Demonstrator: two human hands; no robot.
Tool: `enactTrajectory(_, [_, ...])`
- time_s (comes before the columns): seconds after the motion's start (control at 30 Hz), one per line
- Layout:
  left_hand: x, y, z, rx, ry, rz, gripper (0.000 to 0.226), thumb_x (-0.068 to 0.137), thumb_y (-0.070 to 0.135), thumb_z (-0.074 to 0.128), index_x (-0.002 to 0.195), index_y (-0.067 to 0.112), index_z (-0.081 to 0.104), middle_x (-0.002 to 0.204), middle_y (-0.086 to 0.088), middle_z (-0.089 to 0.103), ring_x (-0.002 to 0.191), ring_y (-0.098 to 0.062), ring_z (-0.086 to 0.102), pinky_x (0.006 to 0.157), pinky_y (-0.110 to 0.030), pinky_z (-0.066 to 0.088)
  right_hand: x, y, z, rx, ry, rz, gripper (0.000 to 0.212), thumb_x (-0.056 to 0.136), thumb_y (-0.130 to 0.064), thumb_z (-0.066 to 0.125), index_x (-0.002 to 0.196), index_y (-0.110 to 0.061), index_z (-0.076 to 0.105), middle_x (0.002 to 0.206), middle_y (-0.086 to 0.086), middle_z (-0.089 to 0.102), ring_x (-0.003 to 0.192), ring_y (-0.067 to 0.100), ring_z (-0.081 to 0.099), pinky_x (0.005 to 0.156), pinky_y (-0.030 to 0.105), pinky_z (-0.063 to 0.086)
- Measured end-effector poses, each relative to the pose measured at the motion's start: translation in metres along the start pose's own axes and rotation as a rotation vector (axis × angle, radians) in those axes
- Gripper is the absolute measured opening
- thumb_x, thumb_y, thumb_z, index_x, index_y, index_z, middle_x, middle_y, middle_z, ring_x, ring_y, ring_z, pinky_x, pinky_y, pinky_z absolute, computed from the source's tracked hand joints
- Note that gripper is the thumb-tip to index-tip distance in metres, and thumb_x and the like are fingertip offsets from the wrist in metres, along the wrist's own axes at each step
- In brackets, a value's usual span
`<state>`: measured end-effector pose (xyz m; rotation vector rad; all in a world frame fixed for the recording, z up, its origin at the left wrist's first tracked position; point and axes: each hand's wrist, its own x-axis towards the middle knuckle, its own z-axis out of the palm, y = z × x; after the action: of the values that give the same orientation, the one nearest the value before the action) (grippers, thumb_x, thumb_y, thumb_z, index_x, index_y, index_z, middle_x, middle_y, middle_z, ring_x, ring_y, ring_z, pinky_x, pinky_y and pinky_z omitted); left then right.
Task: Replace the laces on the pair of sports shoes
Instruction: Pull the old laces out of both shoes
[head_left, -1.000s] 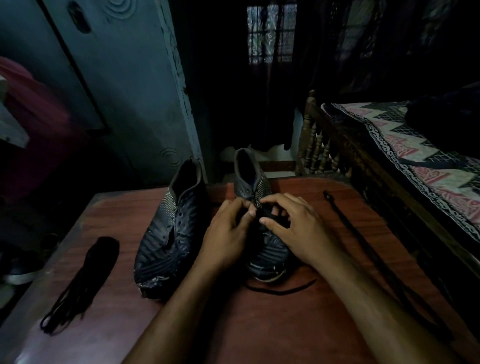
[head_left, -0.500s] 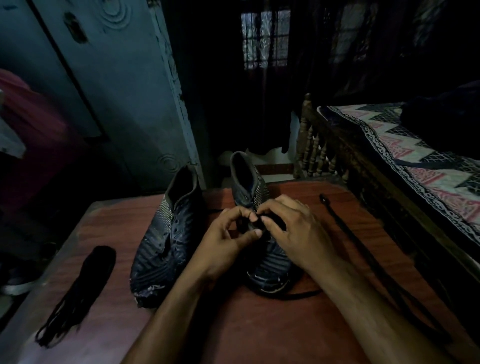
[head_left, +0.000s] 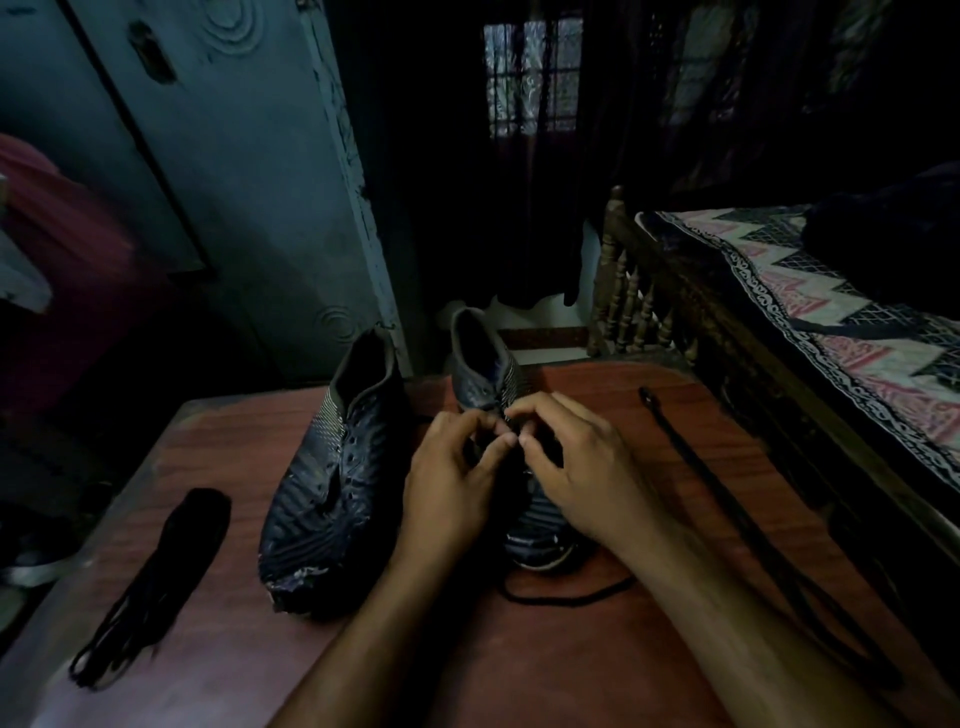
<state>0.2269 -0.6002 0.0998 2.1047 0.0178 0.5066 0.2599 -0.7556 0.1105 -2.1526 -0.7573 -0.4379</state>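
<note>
We see the red-brown counter (head_left: 571, 670) first, with the pair of dark sports shoes on it. The left shoe (head_left: 332, 483) has bare lace holes and nobody touches it. The right shoe (head_left: 519, 467) sits just beside it, and its long way runs from us, toe near and heel far. Our left hand (head_left: 452, 488) and right hand (head_left: 582, 467) both rest over its middle, and they are equally near. The fingers (head_left: 501, 441) of both hands curl in and meet tip to tip over the lace holes. We think they pinch a black lace there, but it is too dark to be sure. A thin black lace end (head_left: 566, 597) lies by the toe, toward us from the fingers. One long lace (head_left: 727, 499) lies to the right, and a bundle of laces (head_left: 156, 571) lies far left.
</note>
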Motion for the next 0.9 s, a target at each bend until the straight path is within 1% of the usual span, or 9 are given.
enactTrajectory(0.1, [0.001,0.001,-0.004,-0.387,-0.147,-0.161,0.008,0.098,0.026,0.067,0.09,0.027,0.069,0.1,-0.004,0.065,0.088,-0.018,0.063,0.077,-0.038,0.052,0.002,0.002,0.001,0.022,0.037,0.04,0.018,0.093,-0.015,0.065,0.108,-0.024,0.069,0.096,-0.008,0.059,0.088,0.004,0.058,0.073,0.018,0.047])
enactTrajectory(0.2, [0.001,0.006,-0.013,-0.575,-0.264,-0.262,0.01,0.099,0.018,0.065,0.089,0.018,0.068,0.087,-0.001,0.064,0.074,-0.013,0.058,0.067,-0.031,0.047,0.003,0.002,-0.001,0.023,0.044,0.059,0.018,0.088,-0.016,0.07,0.104,-0.023,0.07,0.092,-0.008,0.057,0.087,0.003,0.057,0.072,0.009,0.041])
enactTrajectory(0.33, [0.002,0.009,-0.016,-0.597,-0.296,-0.258,0.014,0.098,0.016,0.066,0.086,0.019,0.073,0.092,-0.002,0.059,0.077,-0.012,0.059,0.068,-0.029,0.048,0.003,0.0,-0.002,0.018,0.068,0.05,0.015,0.084,-0.017,0.074,0.098,-0.02,0.07,0.091,-0.007,0.056,0.083,0.005,0.056,0.07,0.012,0.042])
enactTrajectory(0.47, [-0.002,0.014,-0.015,-0.603,-0.299,-0.251,0.01,0.098,0.015,0.066,0.089,0.018,0.068,0.081,0.002,0.06,0.07,-0.009,0.057,0.062,-0.024,0.047,0.003,0.002,-0.003,0.002,0.102,-0.009,0.003,0.09,-0.015,0.068,0.09,-0.016,0.066,0.088,-0.007,0.056,0.08,0.007,0.056,0.07,0.025,0.046])
enactTrajectory(0.53, [-0.003,0.012,-0.01,-0.523,-0.238,-0.195,0.008,0.095,0.014,0.07,0.094,0.022,0.068,0.085,0.001,0.064,0.071,-0.009,0.059,0.063,-0.025,0.049,0.004,0.003,-0.005,0.009,0.107,-0.007,0.007,0.091,-0.016,0.065,0.087,-0.016,0.06,0.085,-0.008,0.054,0.078,0.009,0.055,0.069,0.029,0.046])
enactTrajectory(0.63, [-0.004,0.003,0.001,-0.194,-0.066,-0.035,0.022,0.085,0.024,0.077,0.099,0.038,0.067,0.094,0.008,0.061,0.071,-0.009,0.057,0.069,-0.033,0.052,0.004,0.0,-0.008,0.034,0.094,0.002,0.013,0.086,-0.016,0.066,0.078,-0.016,0.055,0.079,-0.008,0.052,0.076,0.01,0.054,0.067,0.031,0.046])
enactTrajectory(0.77, [-0.008,0.008,0.007,0.04,0.034,0.094,0.028,0.086,0.023,0.078,0.108,0.038,0.071,0.094,0.014,0.053,0.078,-0.002,0.058,0.07,-0.023,0.05,0.004,-0.004,-0.012,0.075,0.076,0.021,0.02,0.076,-0.013,0.073,0.071,-0.017,0.054,0.073,-0.008,0.053,0.071,0.01,0.055,0.062,0.028,0.045])
enactTrajectory(0.87, [-0.009,0.008,0.008,0.114,0.054,0.139,0.031,0.084,0.017,0.075,0.111,0.031,0.071,0.098,0.017,0.049,0.084,0.005,0.054,0.069,-0.012,0.041,0.004,-0.006,-0.013,0.125,0.012,0.011,0.018,0.074,-0.017,0.077,0.068,-0.018,0.059,0.072,-0.009,0.058,0.074,0.009,0.059,0.065,0.024,0.044])
enactTrajectory(0.9, [-0.009,0.008,0.008,0.137,0.055,0.149,0.031,0.082,0.016,0.072,0.11,0.029,0.07,0.099,0.018,0.049,0.083,0.004,0.053,0.068,-0.013,0.04,0.004,-0.006,-0.013,0.139,-0.013,0.013,0.016,0.074,-0.021,0.076,0.068,-0.02,0.061,0.073,-0.01,0.06,0.076,0.009,0.06,0.068,0.024,0.045])
